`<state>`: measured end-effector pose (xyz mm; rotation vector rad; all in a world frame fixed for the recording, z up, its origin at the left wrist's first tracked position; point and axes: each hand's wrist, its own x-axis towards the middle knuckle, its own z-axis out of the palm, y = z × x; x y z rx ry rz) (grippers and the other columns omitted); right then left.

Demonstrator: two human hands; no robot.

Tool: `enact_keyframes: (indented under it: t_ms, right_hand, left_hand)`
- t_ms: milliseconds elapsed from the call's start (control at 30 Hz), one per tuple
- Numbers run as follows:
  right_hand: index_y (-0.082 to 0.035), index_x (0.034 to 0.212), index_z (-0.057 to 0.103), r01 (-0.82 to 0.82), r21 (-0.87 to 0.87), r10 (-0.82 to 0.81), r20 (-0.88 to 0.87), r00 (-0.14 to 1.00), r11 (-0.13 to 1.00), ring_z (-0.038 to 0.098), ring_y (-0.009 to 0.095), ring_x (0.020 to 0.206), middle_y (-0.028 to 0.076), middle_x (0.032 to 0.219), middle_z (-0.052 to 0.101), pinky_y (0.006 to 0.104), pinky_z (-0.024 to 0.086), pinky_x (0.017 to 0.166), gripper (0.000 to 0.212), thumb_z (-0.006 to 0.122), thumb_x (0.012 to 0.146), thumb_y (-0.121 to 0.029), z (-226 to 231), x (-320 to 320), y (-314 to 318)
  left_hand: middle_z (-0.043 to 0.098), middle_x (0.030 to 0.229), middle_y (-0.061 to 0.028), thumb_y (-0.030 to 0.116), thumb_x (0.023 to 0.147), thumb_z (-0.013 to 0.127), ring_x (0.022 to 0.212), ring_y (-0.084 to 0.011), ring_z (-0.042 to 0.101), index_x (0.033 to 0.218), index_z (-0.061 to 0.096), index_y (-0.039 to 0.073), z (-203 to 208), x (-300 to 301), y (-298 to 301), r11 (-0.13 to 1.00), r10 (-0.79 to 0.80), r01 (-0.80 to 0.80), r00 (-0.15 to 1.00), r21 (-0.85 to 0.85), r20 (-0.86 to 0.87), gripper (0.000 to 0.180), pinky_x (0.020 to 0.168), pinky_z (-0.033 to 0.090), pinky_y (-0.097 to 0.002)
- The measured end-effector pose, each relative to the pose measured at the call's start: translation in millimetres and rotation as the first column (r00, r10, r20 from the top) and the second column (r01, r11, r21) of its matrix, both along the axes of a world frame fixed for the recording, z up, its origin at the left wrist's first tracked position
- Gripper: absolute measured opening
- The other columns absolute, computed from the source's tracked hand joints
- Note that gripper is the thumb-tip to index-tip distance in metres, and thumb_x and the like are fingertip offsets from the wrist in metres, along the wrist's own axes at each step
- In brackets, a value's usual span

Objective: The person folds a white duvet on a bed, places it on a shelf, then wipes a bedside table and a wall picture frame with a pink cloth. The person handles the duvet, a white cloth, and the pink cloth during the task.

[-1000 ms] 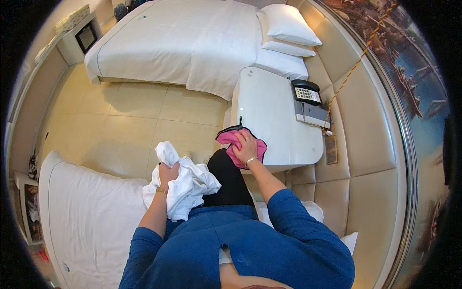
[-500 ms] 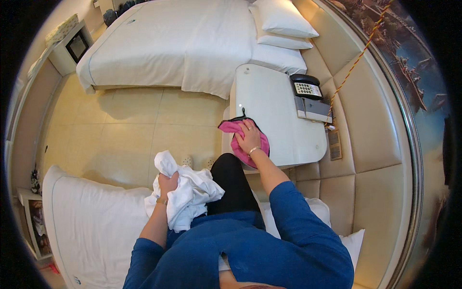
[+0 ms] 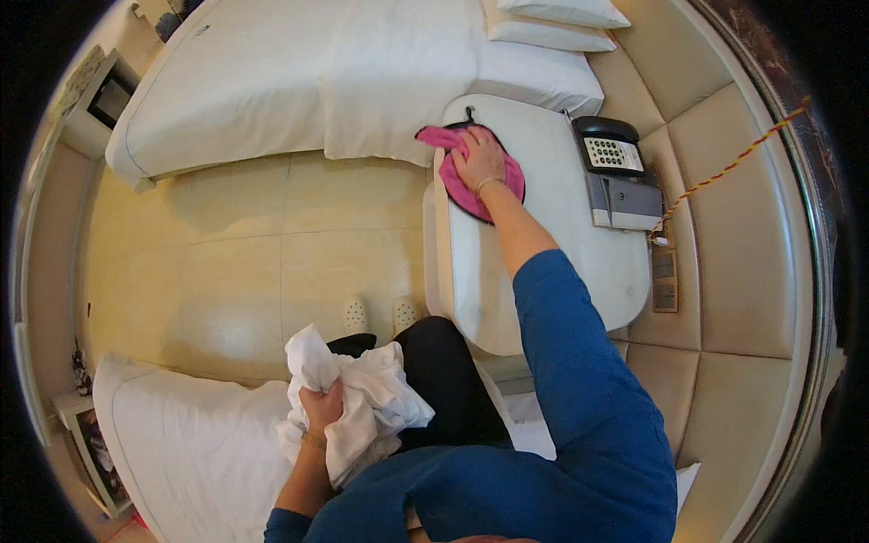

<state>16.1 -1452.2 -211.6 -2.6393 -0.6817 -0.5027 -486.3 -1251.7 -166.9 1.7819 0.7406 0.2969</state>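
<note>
My right hand (image 3: 480,160) reaches far forward and presses a pink cleaning cloth (image 3: 472,201) with a black edge and hanging loop down on the white bedside table (image 3: 493,290). Its fingers hold the cloth from above, near the table's far left part. At lower left, my left hand (image 3: 321,404) is closed round a bundle of crumpled white fabric (image 3: 376,398), which rests over my lap. One bunched end of the fabric sticks up above my fist. Whether it is a towel or a sheet cannot be told.
On the table's right side are a black telephone (image 3: 608,149) and a grey-and-white folder (image 3: 625,201). A twisted red-yellow cord (image 3: 724,178) hangs by the padded wall (image 3: 751,299). A white-covered bed (image 3: 272,81) lies beyond, another bed (image 3: 190,443) at near left.
My right hand has slid the pink cloth forward across the tabletop, away from me. I lean further forward. My left hand keeps its hold on the white fabric.
</note>
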Motion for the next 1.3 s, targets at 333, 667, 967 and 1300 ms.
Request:
enact_keyframes:
  t_ms: [333,667,967,1300]
  right_hand:
    - [-0.011,0.123,0.056,0.276,-0.116,-0.28,-0.02,0.96,0.954,0.047,0.033,0.121,0.015,0.13,0.052,0.0428,0.037,0.102,0.051,0.05,0.085,-0.044,-6,146,-55]
    - [-0.009,0.133,0.047,0.491,-0.228,-0.515,-0.055,0.856,0.841,0.034,0.033,0.132,0.015,0.141,0.041,0.0451,0.028,0.108,0.071,0.045,0.083,-0.06,-1,100,-155]
    - [-0.008,0.134,0.046,0.459,-0.279,-0.492,-0.059,0.869,0.844,0.03,0.033,0.135,0.016,0.144,0.037,0.0469,0.025,0.109,0.073,0.051,0.082,-0.058,10,-40,-177]
    - [-0.007,0.138,0.041,0.456,-0.24,-0.491,-0.112,0.864,0.857,0.026,0.036,0.136,0.018,0.147,0.032,0.0502,0.02,0.109,0.078,0.049,0.081,-0.06,22,-204,-160]
  left_hand:
    - [0.068,0.084,-0.0128,0.004,0.075,0.065,0.078,-0.0222,0.065,0.093,0.064,-0.002,15,23,3,0.997,-0.072,0.075,0.994,0.035,-0.086,0.02,0.071,0.05,-0.0335]
    - [0.068,0.081,-0.0122,0.005,0.075,0.065,0.076,-0.0208,0.065,0.091,0.065,-0.002,2,13,8,0.993,-0.087,0.077,0.989,-0.086,-0.118,0.017,0.068,0.05,-0.0321]
    - [0.069,0.084,-0.0127,0.008,0.073,0.065,0.077,-0.0219,0.066,0.091,0.065,-0.002,-4,6,5,0.999,-0.044,0.044,0.999,0.007,0.027,0.021,0.069,0.05,-0.0334]
    - [0.07,0.087,-0.0125,0.011,0.074,0.068,0.083,-0.0198,0.066,0.095,0.064,-0.005,-42,-8,11,1.0,0.018,-0.017,0.991,-0.007,0.135,0.027,0.075,0.05,-0.0316]
